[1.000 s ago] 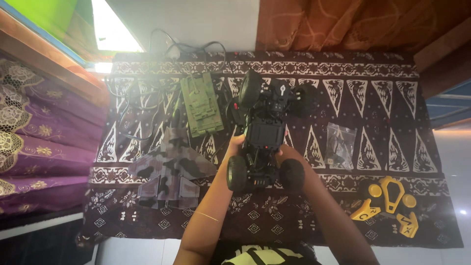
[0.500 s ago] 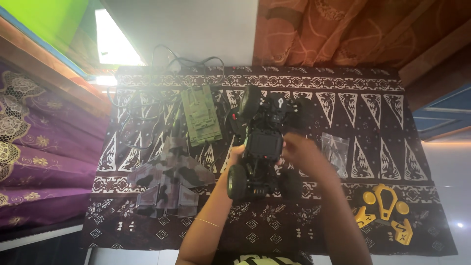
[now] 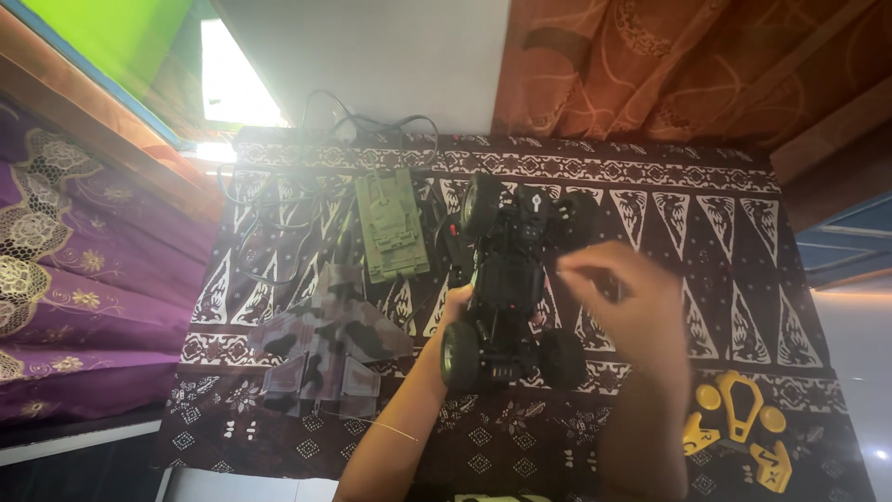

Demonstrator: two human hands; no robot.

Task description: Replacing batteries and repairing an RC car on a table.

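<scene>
A black toy car chassis with big wheels rests on the patterned dark cloth. My left hand grips its left side near the rear wheel. My right hand, blurred, hovers just right of the chassis with the fingers curled toward it; I cannot tell whether it holds anything. A green toy tank lies to the left of the car. A grey camouflage toy jet lies below the tank.
Yellow toy parts lie at the cloth's lower right. Black cables coil at the upper left. Purple embroidered fabric lies on the left, an orange curtain hangs behind.
My right hand has come off the car's right rear side and moved up and to the right. The car and my left hand stay put.
</scene>
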